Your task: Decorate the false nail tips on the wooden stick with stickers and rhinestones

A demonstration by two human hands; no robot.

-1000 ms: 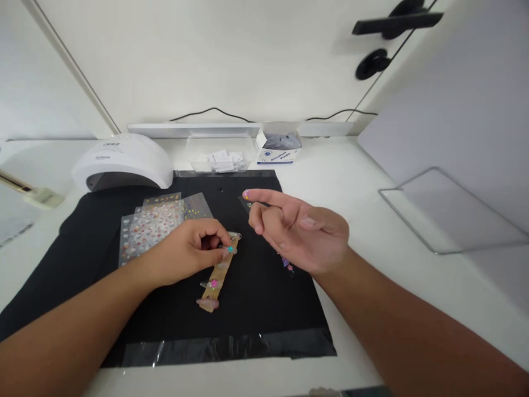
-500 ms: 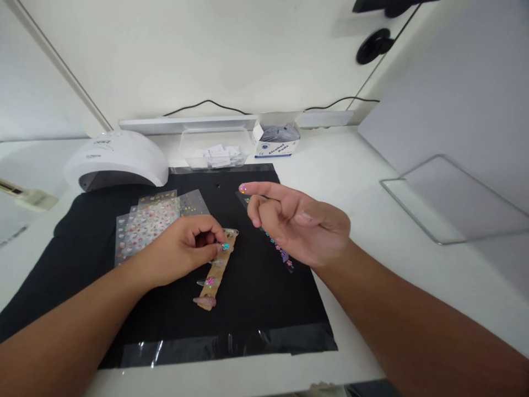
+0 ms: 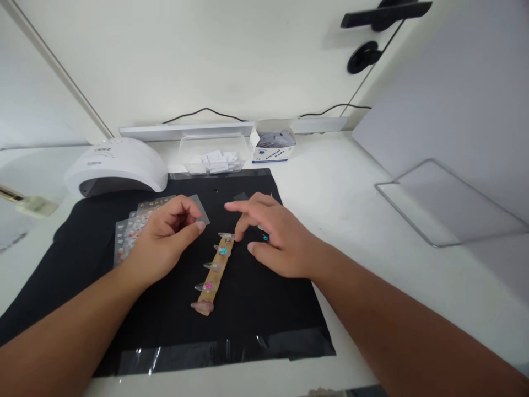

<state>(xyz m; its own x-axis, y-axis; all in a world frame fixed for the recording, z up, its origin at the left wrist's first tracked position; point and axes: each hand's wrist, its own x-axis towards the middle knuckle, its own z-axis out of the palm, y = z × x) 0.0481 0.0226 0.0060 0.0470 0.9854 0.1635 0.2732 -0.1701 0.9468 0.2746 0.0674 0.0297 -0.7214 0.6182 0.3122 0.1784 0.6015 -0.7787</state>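
A tan strip (image 3: 217, 260) lies on the black mat (image 3: 256, 309) and carries several clear, pointed false nails (image 3: 199, 287). One nail bears a teal flower (image 3: 223, 251), another a pink flower (image 3: 208, 286). My left hand (image 3: 171, 234) hovers up and left of the strip, thumb and index fingertip pinched together; anything between them is too small to make out. To the strip's right is my right hand (image 3: 276, 234), fingers apart and holding nothing visible, one fingertip close to the top nail. Beneath it, a sticker sheet (image 3: 265, 237) is mostly hidden.
Overlapping sticker sheets (image 3: 128, 231) lie left of my left hand. Along the back stand a white nail lamp (image 3: 118, 162), a clear tray (image 3: 188, 149) of small white packets, and an alcohol pads box (image 3: 270, 154). A metal frame (image 3: 413, 229) is at right.
My left hand has come off the strip, moving up and left. My right hand has turned palm down and moved toward the strip, its pointing finger now lower with the others spread.
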